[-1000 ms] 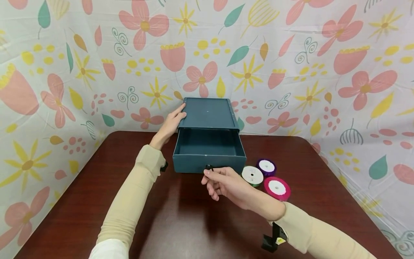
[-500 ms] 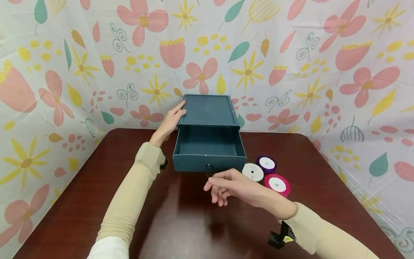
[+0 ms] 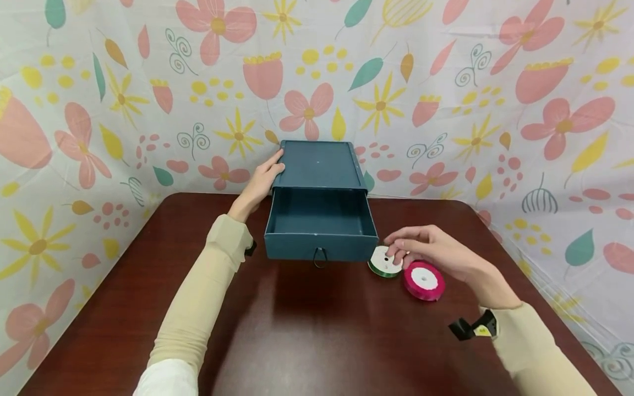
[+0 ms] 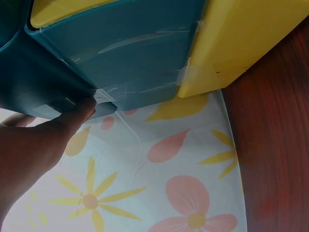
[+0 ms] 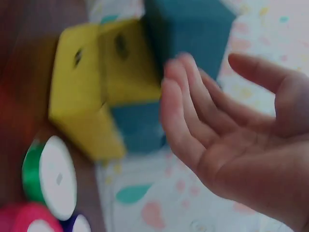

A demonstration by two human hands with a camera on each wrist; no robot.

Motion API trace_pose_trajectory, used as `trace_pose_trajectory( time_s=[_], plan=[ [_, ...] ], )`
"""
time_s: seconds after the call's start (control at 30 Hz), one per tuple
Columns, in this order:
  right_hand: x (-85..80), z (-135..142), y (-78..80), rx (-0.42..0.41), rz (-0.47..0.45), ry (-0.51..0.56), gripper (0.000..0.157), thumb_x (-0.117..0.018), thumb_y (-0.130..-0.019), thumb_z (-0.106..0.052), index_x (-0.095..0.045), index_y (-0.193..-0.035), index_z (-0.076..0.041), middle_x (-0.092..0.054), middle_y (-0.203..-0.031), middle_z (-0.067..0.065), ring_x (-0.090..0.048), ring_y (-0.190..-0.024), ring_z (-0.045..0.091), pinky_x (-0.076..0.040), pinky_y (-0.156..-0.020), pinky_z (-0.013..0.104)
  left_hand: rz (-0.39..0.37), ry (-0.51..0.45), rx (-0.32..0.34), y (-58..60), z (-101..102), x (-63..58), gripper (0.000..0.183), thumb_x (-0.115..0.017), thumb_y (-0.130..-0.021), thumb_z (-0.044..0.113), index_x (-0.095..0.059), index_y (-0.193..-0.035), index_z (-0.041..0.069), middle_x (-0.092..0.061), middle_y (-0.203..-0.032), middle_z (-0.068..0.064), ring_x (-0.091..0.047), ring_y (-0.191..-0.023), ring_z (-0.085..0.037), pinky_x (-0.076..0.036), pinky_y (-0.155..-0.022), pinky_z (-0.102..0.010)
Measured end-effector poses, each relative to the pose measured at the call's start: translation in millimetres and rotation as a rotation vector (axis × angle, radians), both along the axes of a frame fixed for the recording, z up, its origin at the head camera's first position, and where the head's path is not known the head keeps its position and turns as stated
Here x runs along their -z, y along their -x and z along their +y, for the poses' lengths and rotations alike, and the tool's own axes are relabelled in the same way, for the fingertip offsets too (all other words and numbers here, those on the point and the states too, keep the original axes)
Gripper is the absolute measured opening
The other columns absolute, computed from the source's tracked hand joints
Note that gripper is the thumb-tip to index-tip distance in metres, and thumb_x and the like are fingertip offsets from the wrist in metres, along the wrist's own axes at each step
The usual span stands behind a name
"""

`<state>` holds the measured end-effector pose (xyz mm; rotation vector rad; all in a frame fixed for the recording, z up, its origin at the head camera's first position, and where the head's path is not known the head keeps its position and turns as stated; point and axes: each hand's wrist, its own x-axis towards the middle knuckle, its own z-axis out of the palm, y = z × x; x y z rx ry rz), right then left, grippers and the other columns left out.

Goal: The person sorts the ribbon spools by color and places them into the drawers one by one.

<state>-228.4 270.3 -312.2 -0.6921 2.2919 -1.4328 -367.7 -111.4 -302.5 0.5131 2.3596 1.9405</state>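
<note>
A blue-green drawer box point(image 3: 319, 165) stands at the far middle of the table, its drawer point(image 3: 321, 247) pulled out and a black loop pull point(image 3: 320, 259) hanging on the front. My left hand point(image 3: 260, 182) rests against the box's left side, fingertips at the top edge. To the right of the drawer, my right hand point(image 3: 441, 253) hovers over the ribbon spools, fingers loosely bent, holding nothing. Beneath it are a green ribbon spool point(image 3: 383, 266) and a pink ribbon spool point(image 3: 425, 281). The hand hides a purple spool point(image 5: 79, 224), partly visible in the right wrist view.
Yellow box parts point(image 4: 241, 43) adjoin the blue-green ones in the left wrist view. The right wrist view is blurred and shows yellow parts point(image 5: 77, 82) too. A flowered cloth point(image 3: 317, 66) hangs behind the dark red-brown table point(image 3: 317, 341).
My right hand has let go of the loop pull and moved right, over the spools. The loop now hangs free. My left hand stays on the box, and the drawer remains out.
</note>
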Motion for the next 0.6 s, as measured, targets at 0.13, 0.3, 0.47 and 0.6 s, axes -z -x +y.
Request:
trace_pose_trajectory(
  time_s=[0.13,0.3,0.47,0.6],
  plan=[
    [27.5,3,19.9,0.183,0.204,-0.224,0.044,-0.066,-0.091,-0.026,-0.058,-0.128,-0.003,-0.064,-0.119,0.02,-0.064,-0.099,0.033,-0.058,-0.077,0.032,0.007,0.009,0.003,0.1,0,0.5,0.055,-0.037,-0.104,0.037,-0.019,-0.156,0.03,-0.016,-0.163,0.002,-0.048,-0.132,-0.028,-0.045,-0.103,-0.051],
    [63.2,-9,39.9,0.191,0.434,-0.484,0.066,-0.078,-0.08,-0.029,-0.053,-0.133,0.001,-0.059,-0.13,0.021,-0.057,-0.115,0.038,-0.052,-0.091,0.051,0.018,0.024,-0.002,1.1,-2,1.4,0.054,-0.036,-0.104,0.037,-0.019,-0.155,0.031,-0.017,-0.163,0.002,-0.05,-0.13,-0.028,-0.045,-0.102,-0.05],
    [84.2,-21,53.1,0.116,0.438,-0.624,0.084,-0.083,-0.072,-0.031,-0.046,-0.141,-0.001,-0.05,-0.141,0.023,-0.05,-0.125,0.043,-0.045,-0.097,0.06,0.023,0.016,-0.003,0.8,-2,1.0,0.055,-0.037,-0.104,0.036,-0.019,-0.156,0.029,-0.02,-0.162,0.0,-0.051,-0.128,-0.028,-0.045,-0.102,-0.05],
    [87.9,-25,57.4,0.078,0.417,-0.726,0.089,-0.084,-0.07,-0.029,-0.044,-0.143,0.001,-0.047,-0.141,0.028,-0.048,-0.126,0.048,-0.044,-0.098,0.062,0.022,0.008,0.003,-0.4,-1,-0.1,0.055,-0.037,-0.104,0.035,-0.019,-0.156,0.029,-0.019,-0.162,0.0,-0.046,-0.133,-0.027,-0.044,-0.104,-0.05]
  ],
)
